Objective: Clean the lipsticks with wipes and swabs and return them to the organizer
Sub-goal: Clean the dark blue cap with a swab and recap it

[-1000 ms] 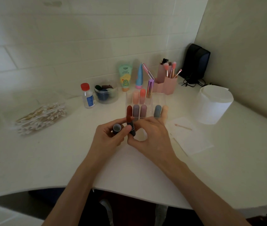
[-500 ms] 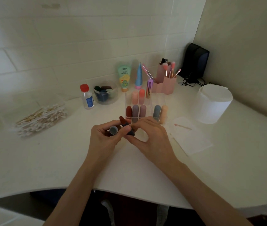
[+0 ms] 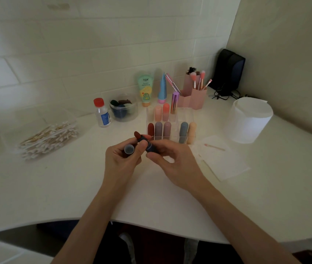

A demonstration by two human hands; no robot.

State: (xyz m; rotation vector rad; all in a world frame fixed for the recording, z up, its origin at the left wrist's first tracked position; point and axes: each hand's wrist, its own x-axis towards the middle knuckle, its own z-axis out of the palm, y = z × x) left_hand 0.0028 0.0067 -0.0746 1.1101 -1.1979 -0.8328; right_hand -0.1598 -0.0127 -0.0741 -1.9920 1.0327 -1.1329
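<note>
Table [image 3: 60, 187]: white, with a curved front edge. Both hands are raised over its middle.

Roll of wipes [image 3: 248, 121]: a white cylinder, upright, well to the right of the grip and beyond it.

Box of swabs [image 3: 50, 140]: clear and filled, well to the left of the grip.

Organizer [image 3: 186, 115]: clear and compartmented, just beyond the hands. Capped lipsticks [image 3: 158, 130] stand upright in its front and back rows.

Wipe sheet [image 3: 225, 162]: lies flat, near the right side of the grip. A used swab [image 3: 214, 147] with a pink tip lies on it.

Right hand [image 3: 172, 161]: thumb and forefingers pinch the dark base of the lipstick [image 3: 150, 147]. The other fingers are loosely curled.

Left hand [image 3: 120, 161]: fingers are curled round the grey cap [image 3: 129, 149], whose open mouth faces the camera. The thumb lies against the lipstick barrel.

Lipstick: uncapped, with a dark blue-grey barrel and its red bullet showing. It is tilted up and to the left. It is held clear of the table between the two hands, just in front of the organizer's front row.
</note>
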